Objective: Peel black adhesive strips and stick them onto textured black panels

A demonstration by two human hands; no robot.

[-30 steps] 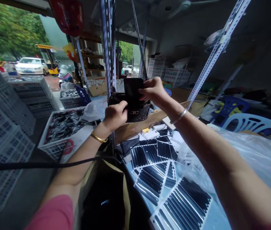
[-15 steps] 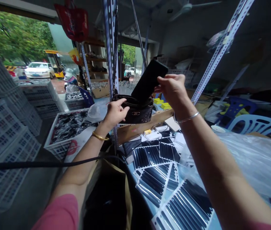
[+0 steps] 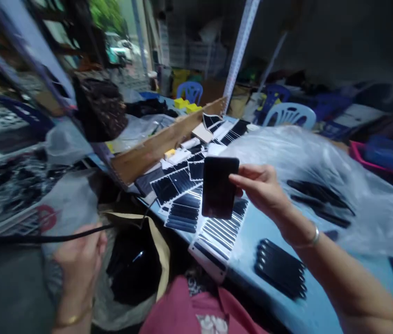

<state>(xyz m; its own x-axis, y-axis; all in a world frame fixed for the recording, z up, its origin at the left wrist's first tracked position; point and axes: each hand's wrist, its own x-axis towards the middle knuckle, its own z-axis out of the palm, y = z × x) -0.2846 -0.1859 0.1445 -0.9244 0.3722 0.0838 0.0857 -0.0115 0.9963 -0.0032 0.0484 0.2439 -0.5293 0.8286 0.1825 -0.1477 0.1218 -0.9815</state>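
Above the desk [image 3: 248,253]: black phone [image 3: 220,188], upright, pinched at one edge by right hand [image 3: 259,185]. Lower left: left hand [image 3: 80,255], fingers curled, contents unclear, beside open bag [image 3: 163,260]. Beneath and behind phone: cards of black strips [image 3: 184,211]. Farther right: clear plastic [image 3: 287,148].

1. No words, brands or numbers can be read.
2. A red round mark [image 3: 47,218] is borne by the whitish plastic bag [image 3: 74,197]; its details are blurred.
3. Pale print [image 3: 212,324] is seen on the pink shirt [image 3: 172,308], but cannot be made out.
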